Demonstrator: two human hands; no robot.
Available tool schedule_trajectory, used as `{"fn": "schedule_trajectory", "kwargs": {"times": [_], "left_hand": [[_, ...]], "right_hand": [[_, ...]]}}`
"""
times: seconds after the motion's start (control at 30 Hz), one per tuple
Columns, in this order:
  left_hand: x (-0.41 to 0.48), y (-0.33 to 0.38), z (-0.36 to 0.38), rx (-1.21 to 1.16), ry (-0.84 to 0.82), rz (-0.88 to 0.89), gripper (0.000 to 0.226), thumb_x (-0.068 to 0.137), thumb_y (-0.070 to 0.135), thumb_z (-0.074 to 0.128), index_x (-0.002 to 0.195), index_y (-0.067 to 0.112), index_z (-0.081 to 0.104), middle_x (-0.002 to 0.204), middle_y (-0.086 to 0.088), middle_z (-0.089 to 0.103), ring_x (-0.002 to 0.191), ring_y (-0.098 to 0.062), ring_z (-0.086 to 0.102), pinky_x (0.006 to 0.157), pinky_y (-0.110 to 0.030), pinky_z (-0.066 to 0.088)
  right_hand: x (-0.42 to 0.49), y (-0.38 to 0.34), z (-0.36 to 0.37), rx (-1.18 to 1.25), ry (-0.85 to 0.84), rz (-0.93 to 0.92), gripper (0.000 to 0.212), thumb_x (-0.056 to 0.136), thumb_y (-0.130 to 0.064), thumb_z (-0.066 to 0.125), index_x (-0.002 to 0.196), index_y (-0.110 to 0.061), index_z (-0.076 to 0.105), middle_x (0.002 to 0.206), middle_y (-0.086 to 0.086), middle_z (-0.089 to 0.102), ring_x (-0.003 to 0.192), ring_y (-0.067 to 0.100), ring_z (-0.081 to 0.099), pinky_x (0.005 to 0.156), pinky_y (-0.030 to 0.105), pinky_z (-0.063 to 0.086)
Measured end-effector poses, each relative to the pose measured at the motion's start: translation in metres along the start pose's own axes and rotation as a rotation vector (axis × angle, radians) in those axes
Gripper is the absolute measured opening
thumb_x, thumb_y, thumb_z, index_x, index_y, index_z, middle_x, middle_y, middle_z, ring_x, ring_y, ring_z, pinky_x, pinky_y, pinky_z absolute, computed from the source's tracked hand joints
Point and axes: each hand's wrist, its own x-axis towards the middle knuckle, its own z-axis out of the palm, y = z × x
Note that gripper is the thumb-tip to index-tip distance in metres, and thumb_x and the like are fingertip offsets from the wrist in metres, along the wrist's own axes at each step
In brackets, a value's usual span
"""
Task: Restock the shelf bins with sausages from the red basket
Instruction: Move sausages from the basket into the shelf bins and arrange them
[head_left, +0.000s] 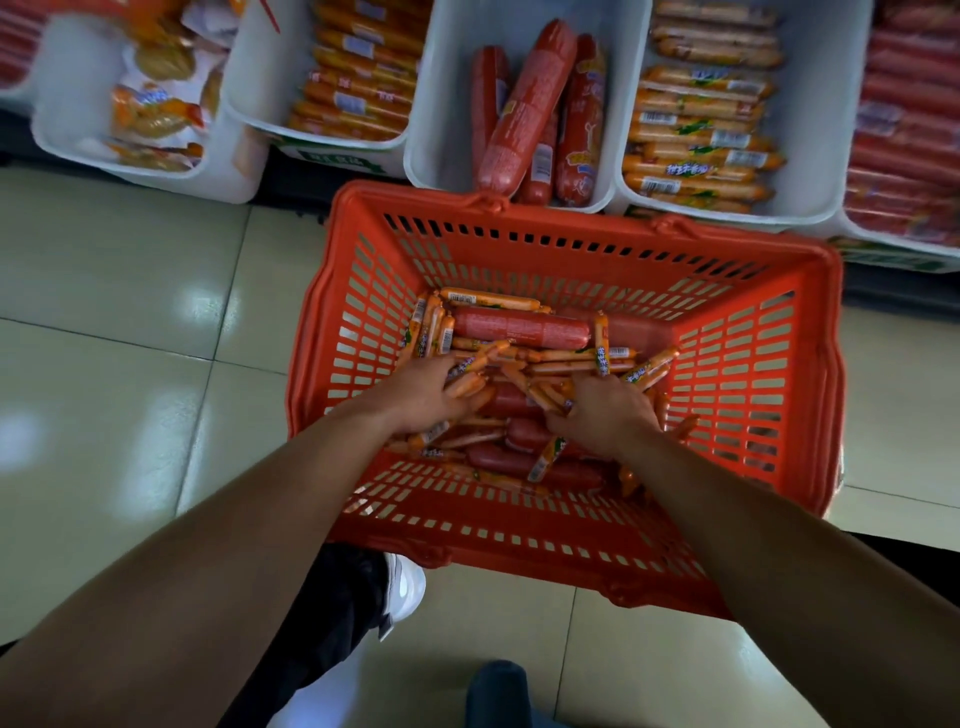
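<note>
- Sausages (566, 358) of two kinds lie mixed in the red basket (737, 291), which sits on the floor (130, 286) at the middle of the frame. Thin orange sausages (488, 299) are heaped over thick red sausages (519, 327).
- Left hand (431, 389) is curled round a small bundle of thin orange sausages, whose ends poke out past its fingers.
- Right hand (608, 410) is dug into the heap just beside it. Its back hides the fingers, so I cannot tell whether it grips anything.
- Along the top of the frame, the middle bin (441, 78) holds thick red ones and the bin at upper right (826, 104) holds thin orange ones.
- Risk: a loose bundle of slick, round sticks may fan out on the lift, and strays would likely drop back into the basket or onto the floor.
- Risk: the heap is mixed, so one grab could carry the wrong kind into a bin.
- Risk: both hands sit deep inside, so a hasty lift could snag the basket's rim and tip it.
</note>
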Motion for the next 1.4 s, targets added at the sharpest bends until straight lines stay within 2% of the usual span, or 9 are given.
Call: {"fn": "schedule_trajectory", "kwargs": {"times": [0.07,0.2,0.4,0.6,0.7,0.83,0.97,1.23,1.4], "left_hand": [[0.0,0.001,-0.004,-0.024,0.012,-0.053,0.049,0.088,0.052,0.067,0.119,0.019,0.051,0.105,0.001,0.058,0.089,-0.014,0.054,0.068,-0.028,0.04],[-0.005,0.009,-0.007,-0.012,0.043,-0.108,0.086,0.087,0.047,0.071,0.152,0.009,0.029,0.146,-0.011,0.045,0.125,-0.027,0.05,0.09,-0.032,0.043],[-0.029,0.033,-0.025,-0.092,0.094,-0.108,0.055,0.084,0.041,0.077,0.126,0.017,0.05,0.114,-0.002,0.062,0.098,-0.019,0.059,0.085,-0.037,0.05],[-0.064,0.064,-0.053,-0.086,0.166,-0.067,0.061,0.076,0.04,0.08,0.128,0.022,0.054,0.117,0.002,0.064,0.105,-0.02,0.061,0.093,-0.037,0.049],[-0.08,0.082,-0.065,-0.08,0.209,-0.034,0.051,0.075,0.037,0.08,0.118,0.024,0.056,0.109,0.003,0.065,0.101,-0.019,0.062,0.092,-0.04,0.05],[-0.11,0.113,-0.088,-0.031,0.293,0.039,0.055,0.081,0.029,0.079,0.128,0.02,0.051,0.12,0.001,0.061,0.11,-0.022,0.059,0.091,-0.036,0.047],[-0.128,0.128,-0.109,0.075,0.325,0.04,0.057,0.086,0.028,0.075,0.133,0.015,0.046,0.125,-0.005,0.058,0.114,-0.026,0.057,0.084,-0.033,0.043],[-0.134,0.144,-0.154,0.178,0.329,0.116,0.039,0.086,0.029,0.074,0.112,0.021,0.046,0.102,-0.001,0.062,0.092,-0.019,0.062,0.083,-0.04,0.052],[-0.12,0.156,-0.165,0.14,0.361,0.198,0.039,0.09,0.028,0.071,0.118,0.021,0.045,0.105,-0.001,0.062,0.094,-0.02,0.061,0.078,-0.035,0.049]], "right_hand": [[-0.003,-0.001,-0.005,0.02,-0.054,-0.02,0.048,0.078,-0.065,0.064,0.094,-0.02,0.057,0.099,0.005,0.064,0.093,0.029,0.064,0.072,0.037,0.051],[-0.013,-0.003,-0.014,0.051,-0.119,-0.064,0.061,0.078,-0.068,0.064,0.106,-0.014,0.059,0.102,0.0,0.06,0.097,0.026,0.061,0.076,0.036,0.05],[-0.029,0.0,-0.045,0.181,0.013,0.004,0.039,0.079,-0.06,0.06,0.084,-0.022,0.056,0.083,0.001,0.06,0.083,0.025,0.064,0.066,0.032,0.048],[-0.057,0.004,-0.116,0.29,0.144,0.003,0.037,0.077,-0.054,0.063,0.091,-0.02,0.061,0.089,0.001,0.064,0.083,0.024,0.065,0.067,0.031,0.048],[-0.077,0.005,-0.156,0.337,0.22,-0.001,0.034,0.081,-0.051,0.066,0.077,-0.019,0.055,0.077,-0.001,0.061,0.071,0.019,0.061,0.056,0.03,0.042],[-0.094,0.003,-0.192,0.406,0.316,-0.019,0.035,0.079,-0.052,0.066,0.081,-0.017,0.058,0.077,-0.001,0.063,0.072,0.021,0.063,0.058,0.034,0.049],[-0.106,-0.003,-0.214,0.42,0.33,-0.029,0.032,0.083,-0.042,0.067,0.073,-0.018,0.05,0.071,-0.001,0.056,0.064,0.018,0.057,0.048,0.029,0.033],[-0.095,-0.003,-0.271,0.356,0.416,-0.086,0.034,0.083,-0.042,0.066,0.069,-0.016,0.051,0.068,0.002,0.057,0.066,0.023,0.059,0.05,0.031,0.039],[-0.056,0.003,-0.311,0.336,0.455,-0.094,0.034,0.084,-0.045,0.066,0.077,-0.012,0.059,0.067,0.003,0.061,0.064,0.019,0.06,0.052,0.03,0.04]]}}
